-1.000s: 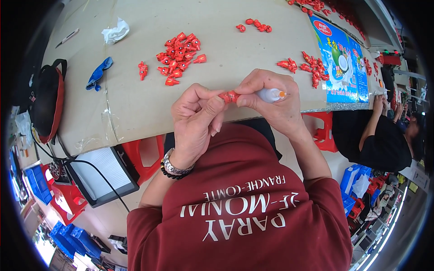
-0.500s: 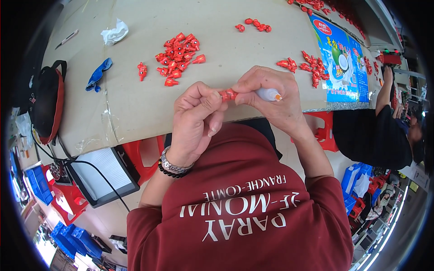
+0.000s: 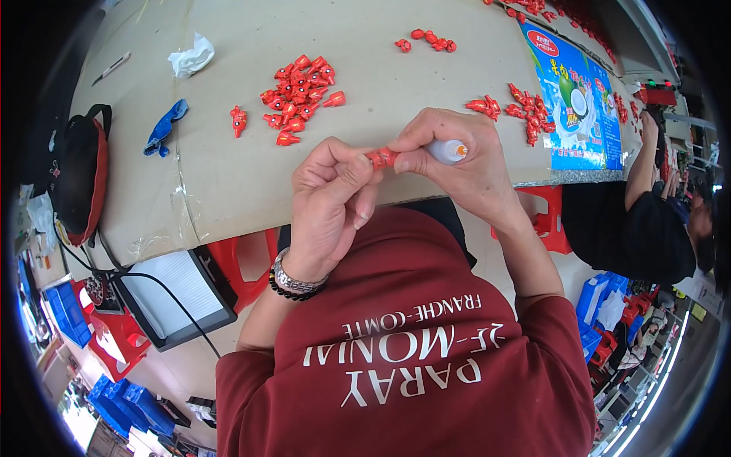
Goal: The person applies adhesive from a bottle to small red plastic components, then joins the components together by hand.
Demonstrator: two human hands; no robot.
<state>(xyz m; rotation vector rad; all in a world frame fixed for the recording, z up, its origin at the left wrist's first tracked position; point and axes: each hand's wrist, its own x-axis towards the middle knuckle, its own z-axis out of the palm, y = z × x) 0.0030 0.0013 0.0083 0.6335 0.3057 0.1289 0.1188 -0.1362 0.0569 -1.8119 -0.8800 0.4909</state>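
Red toy (image 3: 381, 158) was above the worktop (image 3: 228, 186), by its near edge, long axis left to right. Left hand (image 3: 333, 186) pinched its left end, right hand (image 3: 466, 167) its right; each grip closed, bottle (image 3: 448, 152) in right.

A broad, flat beige table (image 3: 236, 190) is carrying a dense heap of small, glossy red tapered pieces (image 3: 293, 108) near its middle, with a single red tapered piece (image 3: 238, 122) lying apart on the left. Farther left, a crumpled, bright blue strip (image 3: 164, 128), a crumpled white tissue (image 3: 192, 55) and a slim, pale pen-like tool with a dark tip (image 3: 112, 68) are resting separately. Several rounded red pieces (image 3: 431, 38) are sitting right of the heap, while a glossy blue printed sheet (image 3: 563, 76) is covering part of the right side
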